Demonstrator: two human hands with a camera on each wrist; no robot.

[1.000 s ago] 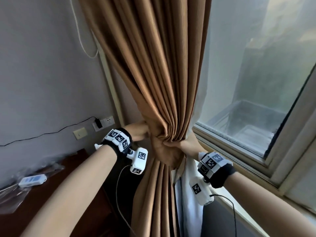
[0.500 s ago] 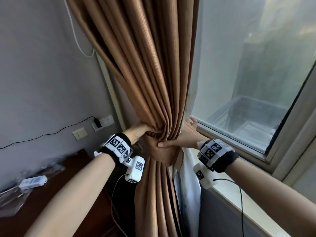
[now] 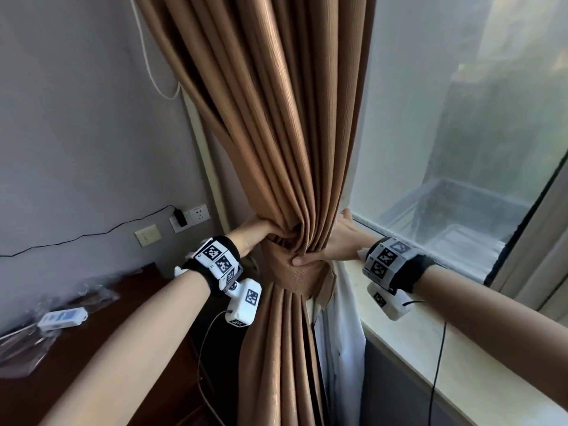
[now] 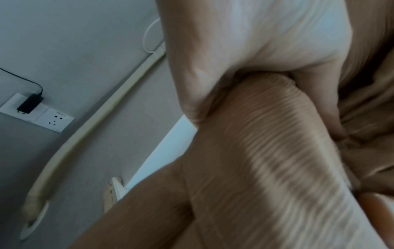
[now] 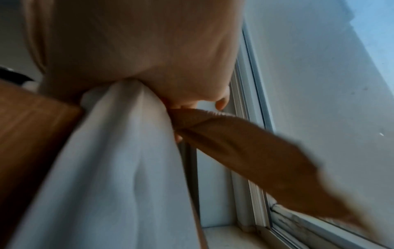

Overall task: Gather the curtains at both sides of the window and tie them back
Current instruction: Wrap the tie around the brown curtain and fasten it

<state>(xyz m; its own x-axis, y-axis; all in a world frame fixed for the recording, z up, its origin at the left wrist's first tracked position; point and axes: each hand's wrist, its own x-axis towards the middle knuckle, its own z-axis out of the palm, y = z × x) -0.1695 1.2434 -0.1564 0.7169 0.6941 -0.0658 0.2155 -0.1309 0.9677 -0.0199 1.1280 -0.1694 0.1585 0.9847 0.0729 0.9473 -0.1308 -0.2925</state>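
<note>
The brown curtain [image 3: 276, 133] hangs gathered into one bundle at the window's left side, cinched by a matching brown tieback band [image 3: 292, 275]. My left hand [image 3: 256, 232] grips the bundle from the left, just above the band; the left wrist view shows its fingers [image 4: 245, 50] curled round ribbed brown fabric [image 4: 266, 134]. My right hand [image 3: 338, 244] reaches round the window side, thumb pressed on the band's front. In the right wrist view its fingers [image 5: 138, 50] pinch a loose brown strip [image 5: 245, 143] beside the white sheer curtain [image 5: 110, 160]. The sheer [image 3: 341, 327] hangs below the band.
A pale window sill [image 3: 415, 348] runs under my right forearm, with the glass [image 3: 461, 149] beyond it. At the left are a dark wooden desk [image 3: 92, 348] carrying a white device [image 3: 63, 316], and wall sockets [image 3: 190, 215] with a plugged-in charger.
My right hand has slid from the front of the bundle round to its window side, thumb staying on the band. The left hand keeps its grip. The view has moved closer.
</note>
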